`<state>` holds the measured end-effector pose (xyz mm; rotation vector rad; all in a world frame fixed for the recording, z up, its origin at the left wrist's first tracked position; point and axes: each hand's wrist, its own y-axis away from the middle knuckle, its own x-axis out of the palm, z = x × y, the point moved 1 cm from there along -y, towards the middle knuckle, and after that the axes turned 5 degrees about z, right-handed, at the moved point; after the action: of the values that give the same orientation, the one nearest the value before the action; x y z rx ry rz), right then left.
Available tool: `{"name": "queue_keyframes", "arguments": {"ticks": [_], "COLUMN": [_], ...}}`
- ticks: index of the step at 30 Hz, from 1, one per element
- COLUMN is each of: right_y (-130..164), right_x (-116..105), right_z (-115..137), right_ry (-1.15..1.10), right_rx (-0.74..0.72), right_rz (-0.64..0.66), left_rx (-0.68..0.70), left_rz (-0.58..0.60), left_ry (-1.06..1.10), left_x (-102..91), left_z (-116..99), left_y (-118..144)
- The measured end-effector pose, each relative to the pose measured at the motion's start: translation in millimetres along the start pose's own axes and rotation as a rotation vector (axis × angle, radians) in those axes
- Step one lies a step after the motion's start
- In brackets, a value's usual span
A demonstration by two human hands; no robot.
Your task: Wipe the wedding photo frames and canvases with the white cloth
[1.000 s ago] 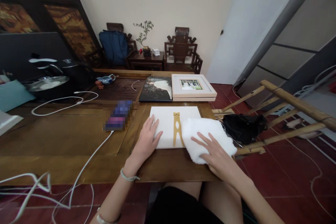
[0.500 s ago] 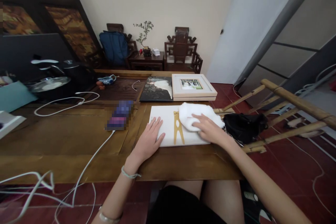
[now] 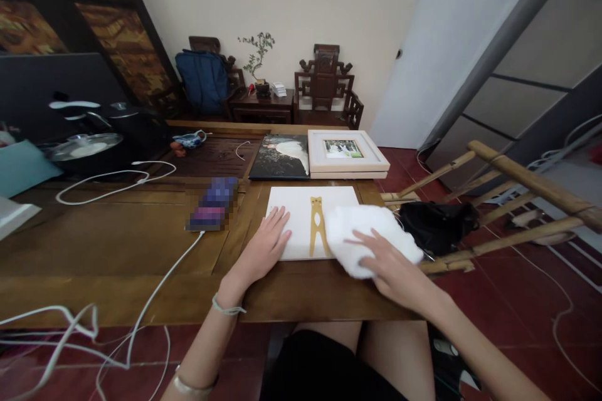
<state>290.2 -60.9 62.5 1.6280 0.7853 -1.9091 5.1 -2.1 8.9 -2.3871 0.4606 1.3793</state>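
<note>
One white board (image 3: 299,219) is stretching lengthwise from the open left hand (image 3: 266,241), resting right on its edge, toward the right hand (image 3: 389,265), lying spread-fingered on a white cloth (image 3: 364,217) covering the opposite end.

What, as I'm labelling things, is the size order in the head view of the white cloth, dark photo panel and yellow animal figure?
White cloth
Dark photo panel
Yellow animal figure
</note>
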Motion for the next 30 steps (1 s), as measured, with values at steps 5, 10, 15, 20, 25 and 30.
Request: {"name": "queue_keyframes", "arguments": {"ticks": [5, 10, 15, 20, 25, 30], "right_y": [38.2, 2.3, -68.8, -107.3, -71.2, 4.7], "right_x": [-6.4, -6.7, -15.8, -28.6, -14.2, -2.1], "right_z": [33.8, -2.2, -55.9, -82.4, -62.1, -3.4], "right_ry": [-0.045, -0.053, 0.035, 0.050, 0.056, -0.008], "right_rx": [-0.040, 0.014, 0.103, 0.130, 0.146, 0.015], "right_rz": [0.033, 0.002, 0.062, 0.077, 0.040, -0.015], "left_rx": [0.017, 0.040, 0.031, 0.020, 0.001, -0.020], "left_rz": [-0.027, -0.040, -0.026, -0.010, -0.021, -0.058], "left_ry": [0.011, -0.025, -0.016, -0.005, 0.018, 0.054], "left_x": [-0.5, 2.7, 2.2, 1.1, 3.2, 5.7], "left_z": [2.8, 4.0, 4.8, 4.1, 2.9, 0.5], "left_y": [0.3, 1.0, 0.7, 0.1, -0.1, -0.9]}}
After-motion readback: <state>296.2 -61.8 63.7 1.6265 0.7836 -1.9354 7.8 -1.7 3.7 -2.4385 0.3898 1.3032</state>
